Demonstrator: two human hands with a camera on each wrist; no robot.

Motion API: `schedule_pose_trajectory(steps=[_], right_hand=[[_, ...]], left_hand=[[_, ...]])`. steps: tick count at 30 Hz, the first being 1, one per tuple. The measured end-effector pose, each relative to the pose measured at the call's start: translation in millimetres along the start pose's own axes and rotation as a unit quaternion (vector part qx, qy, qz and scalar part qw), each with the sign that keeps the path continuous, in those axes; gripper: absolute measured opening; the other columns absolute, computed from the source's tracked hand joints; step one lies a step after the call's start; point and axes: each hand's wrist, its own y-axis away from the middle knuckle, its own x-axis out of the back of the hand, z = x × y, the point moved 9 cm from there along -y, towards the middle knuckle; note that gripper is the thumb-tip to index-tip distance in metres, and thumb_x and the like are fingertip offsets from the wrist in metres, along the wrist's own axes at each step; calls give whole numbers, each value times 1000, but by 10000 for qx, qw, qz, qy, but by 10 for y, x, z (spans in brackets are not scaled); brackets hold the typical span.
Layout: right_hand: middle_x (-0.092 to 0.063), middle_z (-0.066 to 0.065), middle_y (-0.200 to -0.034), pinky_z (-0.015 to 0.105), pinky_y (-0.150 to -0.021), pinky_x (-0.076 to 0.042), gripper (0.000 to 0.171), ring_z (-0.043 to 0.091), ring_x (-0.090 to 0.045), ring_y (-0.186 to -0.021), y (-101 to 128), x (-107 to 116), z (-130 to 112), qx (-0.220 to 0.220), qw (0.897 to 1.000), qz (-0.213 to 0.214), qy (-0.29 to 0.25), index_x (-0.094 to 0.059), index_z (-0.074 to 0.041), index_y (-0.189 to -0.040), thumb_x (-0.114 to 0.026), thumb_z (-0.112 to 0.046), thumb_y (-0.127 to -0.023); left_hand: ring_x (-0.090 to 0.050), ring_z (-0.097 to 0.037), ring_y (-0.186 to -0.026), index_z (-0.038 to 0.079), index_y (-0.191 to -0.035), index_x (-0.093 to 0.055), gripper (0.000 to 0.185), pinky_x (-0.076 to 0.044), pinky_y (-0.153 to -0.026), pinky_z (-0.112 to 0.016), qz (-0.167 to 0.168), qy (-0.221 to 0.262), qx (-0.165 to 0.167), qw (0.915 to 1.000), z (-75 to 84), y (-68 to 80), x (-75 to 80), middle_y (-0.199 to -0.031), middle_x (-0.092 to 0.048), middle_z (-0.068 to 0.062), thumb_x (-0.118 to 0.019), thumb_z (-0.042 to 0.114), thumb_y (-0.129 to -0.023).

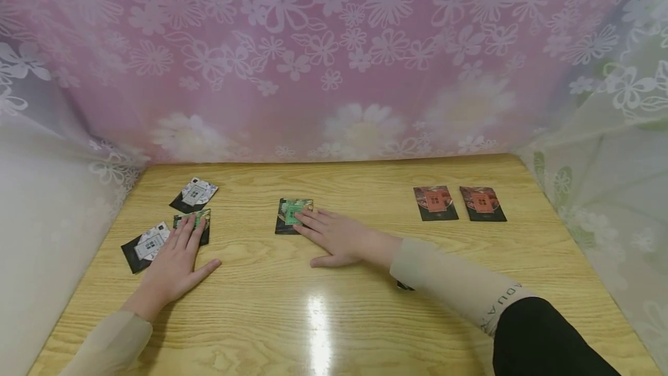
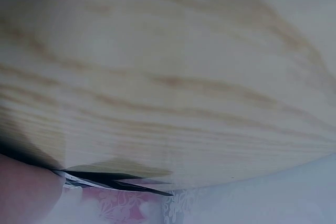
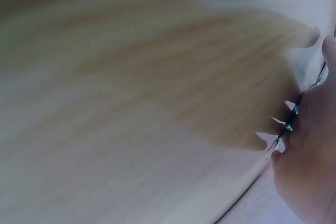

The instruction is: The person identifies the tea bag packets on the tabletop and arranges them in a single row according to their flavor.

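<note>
With fingers straight, my left hand (image 1: 174, 263) lies over a green and black packet (image 1: 206, 231) on the left of the table, covering much of it. Touching that hand's outer side is a white and black packet (image 1: 148, 246); a second white and black packet (image 1: 193, 195) lies just beyond. Near the table's middle, the spread fingers of my right hand (image 1: 339, 237) rest on another flat green and black packet (image 1: 288, 216), hiding its right part. In the right wrist view the hand (image 3: 310, 156) shows at the right edge.
Two red and black packets, a left one (image 1: 436, 203) and a right one (image 1: 482, 203), lie at the back right of the wooden table (image 1: 250, 318). A dark corner of something (image 1: 404, 286) pokes out under the right sleeve. A pink flowered cloth (image 1: 313, 62) hangs behind the table.
</note>
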Motion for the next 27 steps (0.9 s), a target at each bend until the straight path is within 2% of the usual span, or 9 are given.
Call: schedule_pose_trajectory(steps=[6, 9, 16, 20, 27], right_hand=[[2, 10, -181, 46, -138, -13, 87, 26, -1, -169, 321, -146, 184, 28, 9996, 189, -192, -4, -14, -173, -32, -67, -110], [1, 10, -181, 47, -138, -13, 87, 26, -1, -169, 475, -201, 272, 0, 9990, 293, -325, -5, -13, -173, -33, -66, -110], [-6, 13, -180, 50, -136, -19, 85, 30, -8, -168, 800, -221, 419, -85, 9976, 496, -472, -13, -9, -172, -40, -62, -110], [-8, 14, -180, 52, -136, -19, 84, 31, -10, -168, 960, -240, 503, -193, 9970, 493, -559, -15, -9, -172, -43, -59, -110], [-16, 17, -179, 58, -134, -22, 82, 35, -18, -166, 1213, -244, 608, -259, 9938, 774, -757, -23, -7, -170, -52, -53, -109]], left_hand=[[-15, -51, -162, 4, -171, -9, 103, -14, -134, -64, 91, -14, -70, 9999, 4, 12, -5, -174, -14, -33, -60, 60, -103], [-16, -51, -162, 3, -171, -10, 103, -15, -133, -64, 92, -44, -69, 9999, 13, 9, 4, -174, -14, -33, -60, 61, -102], [-15, -51, -163, 3, -171, -10, 102, -14, -133, -64, 69, -49, -49, 10000, 23, 10, 9, -174, -14, -32, -59, 61, -103], [-16, -51, -162, 2, -171, -10, 103, -19, -131, -67, 15, -58, -19, 10000, 27, 0, 15, -175, -13, -32, -60, 62, -102], [-19, -52, -161, 2, -171, -12, 105, -24, -128, -68, 2, -114, -11, 9999, 38, -3, 23, -174, -15, -33, -60, 63, -101]])
